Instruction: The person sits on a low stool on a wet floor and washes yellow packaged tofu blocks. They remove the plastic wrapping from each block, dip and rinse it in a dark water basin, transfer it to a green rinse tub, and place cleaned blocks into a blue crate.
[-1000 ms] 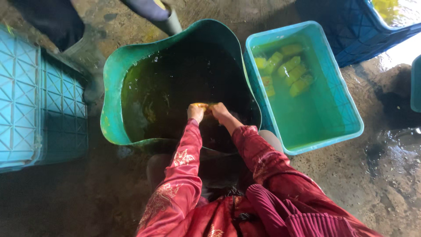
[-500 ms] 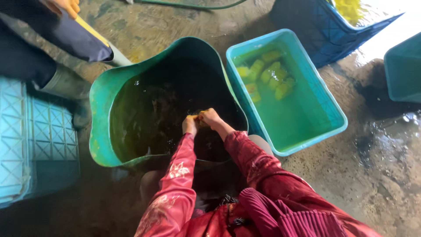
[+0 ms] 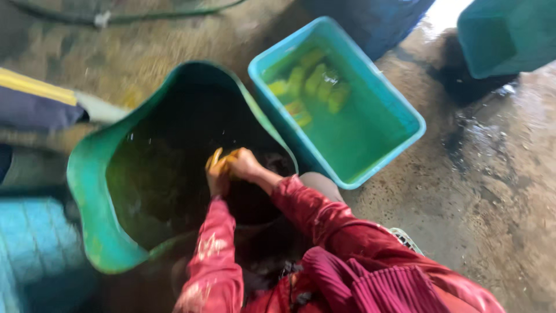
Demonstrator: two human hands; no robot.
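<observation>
Gripping: your left hand (image 3: 217, 177) and right hand (image 3: 244, 164) close together on one yellow piece (image 3: 223, 157).
Place: above the dark water, at the near right of the green tub (image 3: 87, 191).
Beside the tub: a turquoise bin (image 3: 399, 150) touches its right rim, with yellow pieces (image 3: 315, 81) sunk in green water.
Left of the tub: a blue crate (image 3: 32, 255), blurred.
Sleeves: red.

both hands, left hand (image 3: 216, 179) and right hand (image 3: 246, 164), touching over the big tub (image 3: 92, 191). rectangular bin (image 3: 405, 116) just right of tub, yellow pieces (image 3: 315, 81) inside. crate (image 3: 29, 243) left of tub.
</observation>
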